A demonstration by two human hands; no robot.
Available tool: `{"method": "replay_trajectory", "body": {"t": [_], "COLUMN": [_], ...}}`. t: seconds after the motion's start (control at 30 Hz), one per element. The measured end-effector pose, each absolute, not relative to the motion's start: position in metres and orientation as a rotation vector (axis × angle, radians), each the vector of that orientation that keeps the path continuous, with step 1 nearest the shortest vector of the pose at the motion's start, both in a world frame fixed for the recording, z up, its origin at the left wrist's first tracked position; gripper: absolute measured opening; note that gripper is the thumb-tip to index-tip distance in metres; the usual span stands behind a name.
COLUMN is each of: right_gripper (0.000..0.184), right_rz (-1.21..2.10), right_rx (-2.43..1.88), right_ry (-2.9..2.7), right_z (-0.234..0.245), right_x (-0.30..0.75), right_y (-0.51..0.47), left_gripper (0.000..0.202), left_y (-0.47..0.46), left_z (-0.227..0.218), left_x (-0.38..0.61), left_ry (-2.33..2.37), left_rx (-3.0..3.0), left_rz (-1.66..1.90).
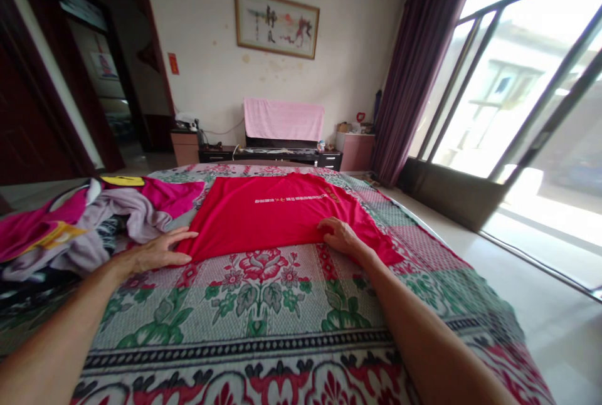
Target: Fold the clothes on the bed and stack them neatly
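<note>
My left hand [160, 252] and right hand [342, 236] press open and flat, gripping nothing, on the red T-shirt [277, 214] at 12 o'clock, pinning its near edge against the bed [263, 323].

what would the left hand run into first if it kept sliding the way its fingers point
The left hand lies flat on the bedspread, fingers pointing right toward the red shirt. It would meet the shirt's near left corner almost at once; the fingertips look to be already at its edge.
</note>
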State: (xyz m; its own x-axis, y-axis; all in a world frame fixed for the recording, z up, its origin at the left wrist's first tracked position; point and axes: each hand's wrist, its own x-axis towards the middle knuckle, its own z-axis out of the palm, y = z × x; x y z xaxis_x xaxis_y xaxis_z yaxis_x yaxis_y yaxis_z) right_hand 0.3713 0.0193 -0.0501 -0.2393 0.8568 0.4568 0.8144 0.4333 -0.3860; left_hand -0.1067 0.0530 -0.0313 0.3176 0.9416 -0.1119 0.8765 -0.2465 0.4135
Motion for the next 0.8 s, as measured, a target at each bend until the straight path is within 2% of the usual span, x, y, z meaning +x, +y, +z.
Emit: {"method": "replay_trajectory", "body": {"t": [0.2, 0.4, 0.67, 0.8], "right_gripper": [0.026, 0.026, 0.008, 0.020], "right_rz": [0.020, -0.028, -0.039, -0.023], "right_rx": [-1.173, -1.231, -1.230, -1.225], "right_ry": [-2.188, -2.227, -2.190, -2.184], "right_z": [-0.044, -0.042, -0.044, -0.045], "right_x": [0.345, 0.328, 0.328, 0.326], "right_y": [0.002, -0.007, -0.007, -0.005], "left_gripper": [0.085, 0.085, 0.083, 0.076], "left_y": [0.057, 0.066, 0.063, 0.051], "left_z": [-0.038, -0.050, -0.045, -0.037], "left_x": [-0.106, -0.112, -0.114, -0.109], "left_ry": [1.651, 1.647, 1.627, 1.574], "left_rx": [2.176, 2.263, 2.285, 2.170], "left_rz": [0.258, 0.229, 0.226, 0.422]}}
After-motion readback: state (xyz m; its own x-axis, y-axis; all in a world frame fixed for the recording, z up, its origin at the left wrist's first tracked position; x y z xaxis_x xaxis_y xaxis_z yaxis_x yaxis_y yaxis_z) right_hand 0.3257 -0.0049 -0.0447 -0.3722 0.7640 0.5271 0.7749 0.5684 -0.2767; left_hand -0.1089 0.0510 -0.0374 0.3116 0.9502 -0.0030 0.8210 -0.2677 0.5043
